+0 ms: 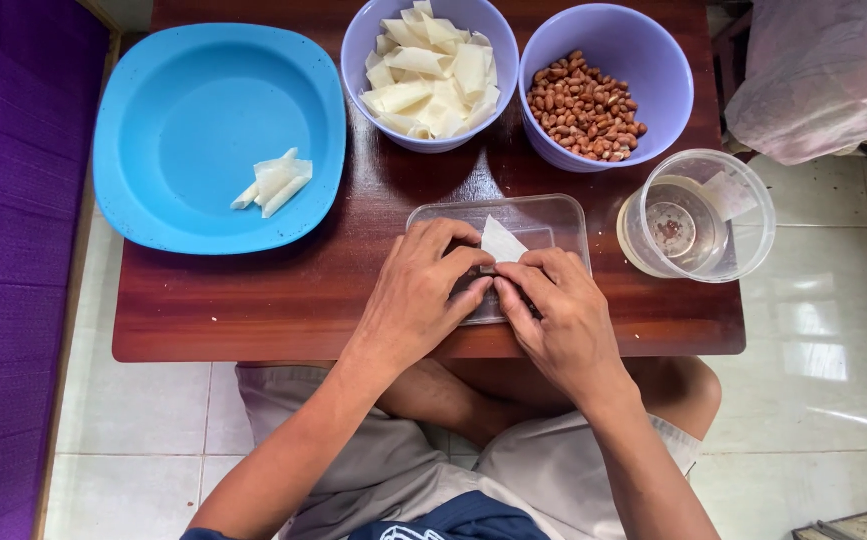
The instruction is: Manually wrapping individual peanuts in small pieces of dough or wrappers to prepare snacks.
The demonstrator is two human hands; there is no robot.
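In the head view, both hands are working over a clear plastic lid that is lying flat on the dark wooden worktop, and everything else is easiest placed from that lid. The left hand and the right hand are meeting at the lid's near half, fingertips touching, both pinching closed on a small white pastry wrapper whose free corner is sticking up toward the lid's far edge. Whether anything is lying inside the fold cannot be told, since the fingers are covering it. Judging from this, the wrapper is being rolled or folded, and doing it well probably means keeping both thumbs pressing evenly so the sheet is turning tight and straight without tearing, and keeping it on the lid so it is not sliding. Beyond the lid, a lilac bowl is holding cut wrappers and a second lilac bowl is holding peanuts. To the lid's left, a blue plate is carrying a few finished rolls. Just right of the lid, a clear tub is standing with a little liquid inside.
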